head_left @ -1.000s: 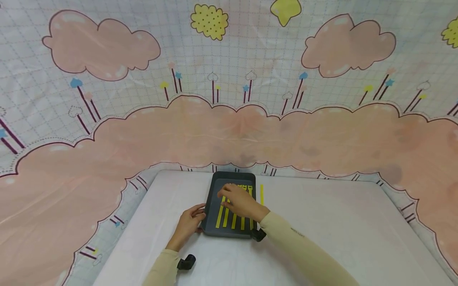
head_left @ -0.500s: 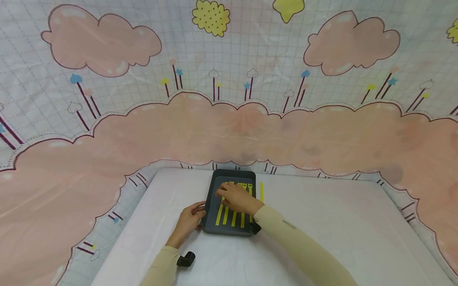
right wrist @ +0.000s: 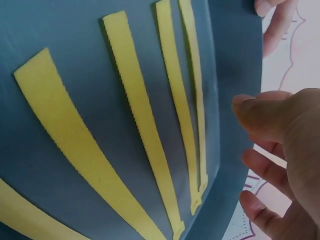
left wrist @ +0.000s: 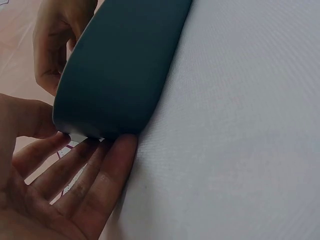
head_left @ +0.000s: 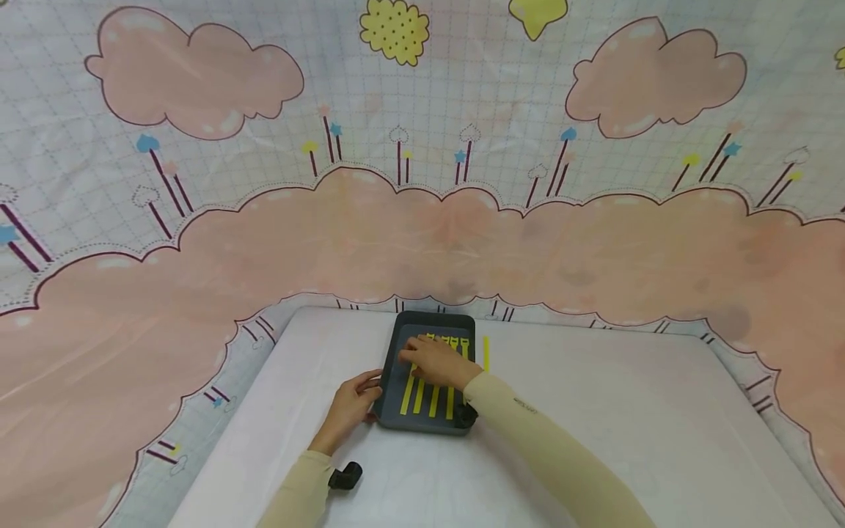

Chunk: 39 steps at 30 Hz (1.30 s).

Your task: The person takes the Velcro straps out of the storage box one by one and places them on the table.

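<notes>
A dark grey rectangular tray (head_left: 422,427) lies on the white table with several flat yellow strips (head_left: 417,396) lengthwise in it. In the right wrist view the yellow strips (right wrist: 145,120) have finely toothed edges and small folds at one end. My left hand (head_left: 350,407) is at the tray's left side; its fairly straight fingers (left wrist: 117,170) touch the outer wall, with the thumb right at the rim. Over the tray's middle hovers my right hand (head_left: 436,363), fingers loosely bent and nothing visible between them. It covers part of the strips from the head view.
Another yellow strip (head_left: 485,353) lies on the white table (head_left: 594,411) just right of the tray. Behind the table hangs a printed cloth (head_left: 370,235) with clouds. Black camera mounts (head_left: 346,477) sit on both wrists.
My right hand has shifted slightly left over the tray. The left hand keeps its place at the tray's side. The head view has tilted a little.
</notes>
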Each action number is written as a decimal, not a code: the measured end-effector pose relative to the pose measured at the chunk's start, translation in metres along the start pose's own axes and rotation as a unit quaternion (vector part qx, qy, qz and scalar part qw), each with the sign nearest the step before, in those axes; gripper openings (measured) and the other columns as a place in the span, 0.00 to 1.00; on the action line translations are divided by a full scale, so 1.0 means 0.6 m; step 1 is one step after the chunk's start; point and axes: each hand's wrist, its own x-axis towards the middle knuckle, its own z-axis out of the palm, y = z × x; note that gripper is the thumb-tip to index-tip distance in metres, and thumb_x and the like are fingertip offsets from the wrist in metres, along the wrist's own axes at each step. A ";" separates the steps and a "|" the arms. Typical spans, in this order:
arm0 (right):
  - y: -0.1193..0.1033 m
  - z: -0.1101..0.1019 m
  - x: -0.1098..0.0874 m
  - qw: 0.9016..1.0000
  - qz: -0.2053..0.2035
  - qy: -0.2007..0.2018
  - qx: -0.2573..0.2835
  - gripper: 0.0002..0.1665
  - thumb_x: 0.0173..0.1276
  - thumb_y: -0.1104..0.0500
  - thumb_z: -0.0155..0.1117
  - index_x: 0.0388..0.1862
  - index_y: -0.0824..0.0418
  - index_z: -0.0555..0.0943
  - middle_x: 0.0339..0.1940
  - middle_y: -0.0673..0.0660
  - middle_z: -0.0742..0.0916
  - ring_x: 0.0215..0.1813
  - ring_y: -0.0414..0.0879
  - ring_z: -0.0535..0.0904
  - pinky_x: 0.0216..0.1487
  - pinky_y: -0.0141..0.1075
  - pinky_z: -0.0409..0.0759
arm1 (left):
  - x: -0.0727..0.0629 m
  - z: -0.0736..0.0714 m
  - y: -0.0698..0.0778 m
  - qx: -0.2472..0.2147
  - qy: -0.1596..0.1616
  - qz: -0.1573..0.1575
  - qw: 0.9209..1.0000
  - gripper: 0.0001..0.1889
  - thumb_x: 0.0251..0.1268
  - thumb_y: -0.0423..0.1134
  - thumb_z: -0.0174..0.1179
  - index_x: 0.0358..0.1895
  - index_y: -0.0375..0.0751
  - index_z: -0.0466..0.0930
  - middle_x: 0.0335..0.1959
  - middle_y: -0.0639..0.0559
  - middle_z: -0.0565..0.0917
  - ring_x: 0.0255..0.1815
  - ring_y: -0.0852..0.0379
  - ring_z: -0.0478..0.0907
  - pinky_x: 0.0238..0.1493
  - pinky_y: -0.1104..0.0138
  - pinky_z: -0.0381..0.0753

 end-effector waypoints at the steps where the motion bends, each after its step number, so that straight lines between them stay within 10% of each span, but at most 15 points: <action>1: 0.001 0.002 0.002 1.000 -0.001 -0.002 -0.006 0.17 0.69 0.53 0.65 0.56 0.45 0.79 0.57 0.48 0.79 0.64 0.47 0.74 0.67 0.56 0.72 | 0.000 0.000 0.001 -0.001 0.000 -0.002 1.000 0.22 0.69 0.32 0.56 0.65 0.41 0.75 0.57 0.36 0.82 0.48 0.50 0.83 0.25 0.61 0.84; 39: 0.002 0.034 0.040 0.993 0.006 -0.037 -0.116 0.17 0.75 0.55 0.57 0.59 0.39 0.79 0.57 0.48 0.80 0.63 0.47 0.75 0.62 0.50 0.77 | -0.002 0.000 0.007 -0.005 0.001 0.006 1.000 0.21 0.67 0.31 0.57 0.64 0.38 0.76 0.56 0.34 0.82 0.49 0.46 0.83 0.23 0.60 0.83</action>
